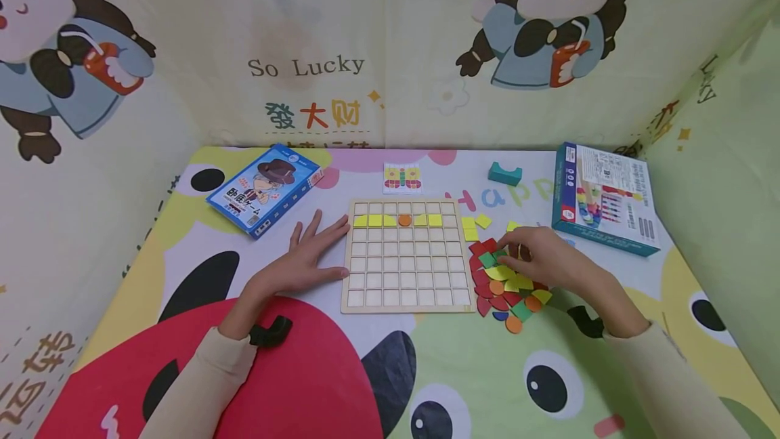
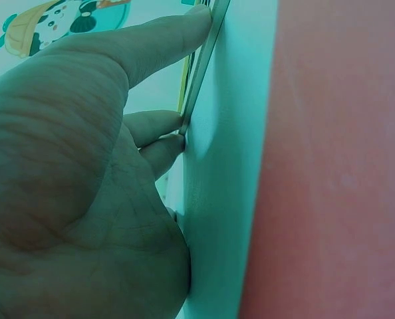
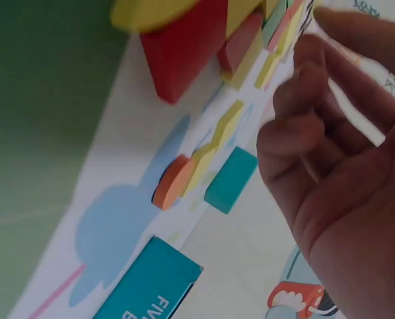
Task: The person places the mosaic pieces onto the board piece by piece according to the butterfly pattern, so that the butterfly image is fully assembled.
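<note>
Here, two beige sleeves (image 1: 198,374) reach in from the near side of a cartoon-print tablecloth (image 1: 481,358). At right, a pile of coloured pieces (image 1: 496,287) lies just beside a wooden grid board (image 1: 407,279), the person's right hand (image 1: 545,256) at the pile's far right, fingers bent; whether they pinch a piece cannot be told. The left hand (image 1: 305,259), grasping nothing, rests outstretched fingertips and thumb against the board's left edge. Toward the board's far side, one row holds yellow pieces (image 1: 375,220) flanking an orange disc (image 1: 405,220). Farther back, a blue box (image 1: 265,192) lies at left and a teal-edged box (image 1: 609,202) at right, with a butterfly card (image 1: 402,179) and a teal arched block (image 1: 505,175) between them. Behind hangs a cloth (image 1: 414,32) printed "So Lucky."
</note>
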Motion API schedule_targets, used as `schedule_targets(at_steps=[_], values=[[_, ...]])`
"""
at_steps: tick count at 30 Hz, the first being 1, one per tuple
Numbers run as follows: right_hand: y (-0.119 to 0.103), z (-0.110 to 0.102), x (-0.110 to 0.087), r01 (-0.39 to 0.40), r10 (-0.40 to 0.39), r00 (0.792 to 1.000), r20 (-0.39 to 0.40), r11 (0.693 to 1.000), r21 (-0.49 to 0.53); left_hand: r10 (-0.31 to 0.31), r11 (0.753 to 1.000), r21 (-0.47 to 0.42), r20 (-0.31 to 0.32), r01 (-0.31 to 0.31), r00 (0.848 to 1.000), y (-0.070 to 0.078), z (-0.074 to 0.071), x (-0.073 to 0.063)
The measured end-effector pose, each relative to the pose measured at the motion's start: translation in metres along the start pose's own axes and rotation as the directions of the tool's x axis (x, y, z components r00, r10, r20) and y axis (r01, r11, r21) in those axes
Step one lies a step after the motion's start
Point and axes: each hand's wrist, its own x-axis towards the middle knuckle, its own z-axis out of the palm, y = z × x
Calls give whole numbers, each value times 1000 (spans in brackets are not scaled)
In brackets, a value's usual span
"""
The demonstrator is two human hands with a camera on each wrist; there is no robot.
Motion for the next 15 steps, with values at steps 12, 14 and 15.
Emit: schedule_targets(at_steps=[12,14,15], values=[[-2,5,-9,80,-78,991,108,997,-14,-9,1000,1,-1,9,1000,1,-1,0],[-2,5,-10,81,-78,990,116,997,-20,-11,1000,0,-1,11,1000,1,-1,0],[-2,5,-10,80,-76,990,119,997,-22,-11,1000,0,-1,11,1000,1,-1,0]])
